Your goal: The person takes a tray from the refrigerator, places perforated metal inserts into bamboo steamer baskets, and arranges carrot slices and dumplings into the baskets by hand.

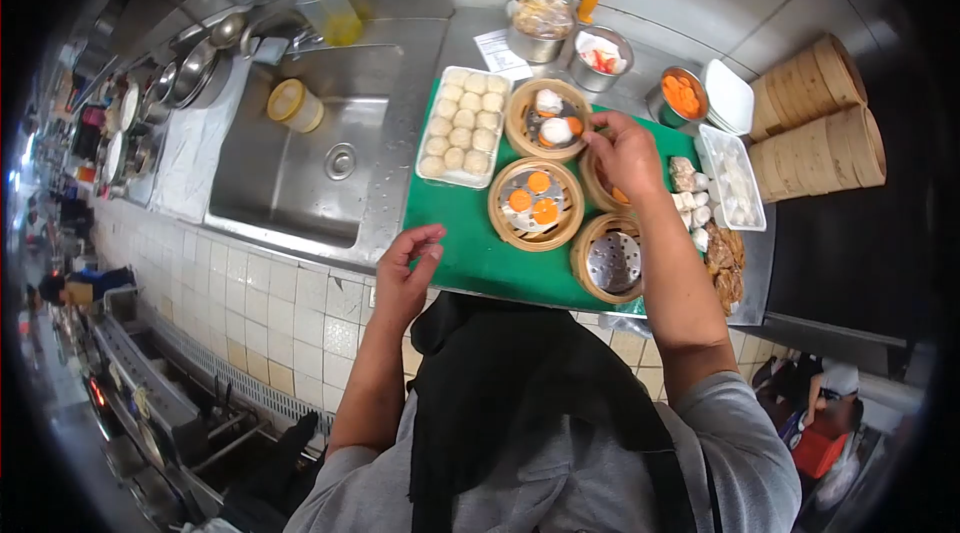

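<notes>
On the green cutting board (460,258), a bamboo steamer (517,138) holds two white dumplings (556,131) and a bare carrot slice (574,126). My right hand (628,158) is at this steamer's right rim, fingertips pinched together; what they hold, if anything, is hidden. Below it, a second steamer (496,218) has three carrot slices (544,211) on its perforated metal liner. A third steamer (592,188) lies partly under my right wrist. The fourth steamer (582,278) shows only its metal liner. My left hand (405,268) hovers by the board's left edge, fingers loosely curled and apart, holding nothing.
A white tray of round dumplings (430,168) sits at the board's left, beside a sink (250,183). Metal pots, including one with carrot slices (680,93), line the back. A white tray (755,203), brown food pieces (725,268) and stacked steamers (815,153) stand right.
</notes>
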A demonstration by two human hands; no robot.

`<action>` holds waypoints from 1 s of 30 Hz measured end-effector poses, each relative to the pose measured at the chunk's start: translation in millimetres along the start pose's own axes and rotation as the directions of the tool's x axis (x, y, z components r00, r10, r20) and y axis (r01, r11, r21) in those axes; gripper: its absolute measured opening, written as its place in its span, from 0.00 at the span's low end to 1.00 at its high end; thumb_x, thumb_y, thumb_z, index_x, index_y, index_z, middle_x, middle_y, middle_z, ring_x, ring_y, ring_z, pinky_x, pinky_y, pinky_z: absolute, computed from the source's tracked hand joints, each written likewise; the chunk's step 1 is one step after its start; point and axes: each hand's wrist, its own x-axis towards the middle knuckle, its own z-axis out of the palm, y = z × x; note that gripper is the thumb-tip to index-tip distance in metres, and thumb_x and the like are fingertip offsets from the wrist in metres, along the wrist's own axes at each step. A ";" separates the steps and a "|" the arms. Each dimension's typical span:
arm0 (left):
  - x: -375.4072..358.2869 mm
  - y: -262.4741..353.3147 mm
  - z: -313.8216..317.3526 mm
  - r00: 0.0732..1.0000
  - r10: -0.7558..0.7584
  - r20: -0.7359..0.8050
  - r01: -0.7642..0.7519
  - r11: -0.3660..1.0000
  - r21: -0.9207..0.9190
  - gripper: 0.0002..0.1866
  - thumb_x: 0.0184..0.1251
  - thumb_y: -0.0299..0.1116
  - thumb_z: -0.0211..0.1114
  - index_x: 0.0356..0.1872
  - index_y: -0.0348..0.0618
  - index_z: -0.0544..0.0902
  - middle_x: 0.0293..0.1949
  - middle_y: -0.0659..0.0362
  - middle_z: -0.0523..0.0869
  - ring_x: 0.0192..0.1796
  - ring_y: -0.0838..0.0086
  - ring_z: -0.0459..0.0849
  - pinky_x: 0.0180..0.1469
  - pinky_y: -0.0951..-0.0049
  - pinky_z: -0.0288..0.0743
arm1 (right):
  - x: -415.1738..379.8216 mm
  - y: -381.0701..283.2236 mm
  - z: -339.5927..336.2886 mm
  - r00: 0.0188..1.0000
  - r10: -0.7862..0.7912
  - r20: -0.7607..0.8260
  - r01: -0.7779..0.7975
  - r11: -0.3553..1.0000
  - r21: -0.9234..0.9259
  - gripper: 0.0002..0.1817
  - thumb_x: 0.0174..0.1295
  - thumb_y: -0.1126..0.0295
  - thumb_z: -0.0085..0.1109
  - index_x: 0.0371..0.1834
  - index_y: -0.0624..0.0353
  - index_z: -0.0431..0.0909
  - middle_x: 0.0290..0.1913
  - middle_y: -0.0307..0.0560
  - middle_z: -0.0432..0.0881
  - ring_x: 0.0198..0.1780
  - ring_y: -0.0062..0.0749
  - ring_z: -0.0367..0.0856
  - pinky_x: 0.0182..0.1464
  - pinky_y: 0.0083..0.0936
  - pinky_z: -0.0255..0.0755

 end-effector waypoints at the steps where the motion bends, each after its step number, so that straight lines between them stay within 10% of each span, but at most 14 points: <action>1: 1.3 -0.9 -2.2 1.000 0.009 -0.008 -0.009 1.000 0.023 0.13 0.72 0.27 0.63 0.55 0.39 0.82 0.50 0.57 0.87 0.52 0.76 0.83 0.57 0.74 0.75 | -5.8 4.5 -14.2 0.999 0.050 -0.019 -0.049 0.998 0.041 0.14 0.60 0.67 0.69 0.47 0.58 0.84 0.44 0.52 0.87 0.45 0.46 0.86 0.50 0.37 0.78; 11: 7.1 -17.5 -19.1 0.993 -0.042 -0.106 0.043 0.999 0.007 0.12 0.74 0.26 0.61 0.55 0.37 0.80 0.49 0.59 0.86 0.51 0.77 0.82 0.57 0.77 0.73 | -144.1 119.4 -110.5 0.890 0.446 -0.096 -0.433 0.758 -0.488 0.19 0.56 0.70 0.68 0.52 0.56 0.81 0.50 0.56 0.85 0.51 0.54 0.83 0.53 0.44 0.77; 16: 21.8 -37.4 -9.0 0.996 -0.052 -0.075 0.052 0.999 0.003 0.11 0.74 0.25 0.61 0.54 0.36 0.81 0.48 0.59 0.86 0.49 0.78 0.83 0.55 0.78 0.74 | -163.8 136.7 -89.3 0.949 0.142 -0.280 -0.265 0.841 -0.471 0.23 0.53 0.74 0.71 0.53 0.56 0.76 0.48 0.50 0.84 0.48 0.49 0.84 0.51 0.39 0.76; 19: 28.9 -49.7 -2.8 0.995 -0.067 -0.070 0.072 0.995 0.066 0.11 0.74 0.25 0.61 0.54 0.36 0.81 0.46 0.60 0.87 0.48 0.79 0.83 0.54 0.78 0.75 | -168.0 156.1 -86.0 0.870 0.430 -0.240 -0.451 0.892 -0.038 0.19 0.57 0.74 0.70 0.52 0.59 0.77 0.44 0.45 0.85 0.41 0.33 0.84 0.46 0.30 0.77; 22: 29.6 -61.7 -2.7 0.994 -0.027 -0.108 0.035 0.997 0.075 0.11 0.74 0.26 0.62 0.53 0.35 0.81 0.45 0.60 0.87 0.46 0.80 0.83 0.52 0.79 0.75 | -162.1 145.8 -85.8 0.861 0.426 -0.277 -0.291 0.860 0.419 0.15 0.61 0.73 0.69 0.49 0.61 0.79 0.41 0.40 0.84 0.37 0.21 0.79 0.43 0.23 0.75; 30: 30.8 -64.9 0.3 0.988 -0.036 -0.148 0.052 0.993 0.107 0.09 0.73 0.26 0.62 0.50 0.34 0.82 0.43 0.58 0.88 0.46 0.78 0.85 0.52 0.78 0.76 | -45.4 20.2 -51.1 0.993 0.088 -0.082 -0.075 0.987 0.141 0.18 0.58 0.69 0.73 0.51 0.56 0.80 0.39 0.44 0.85 0.38 0.29 0.82 0.42 0.26 0.76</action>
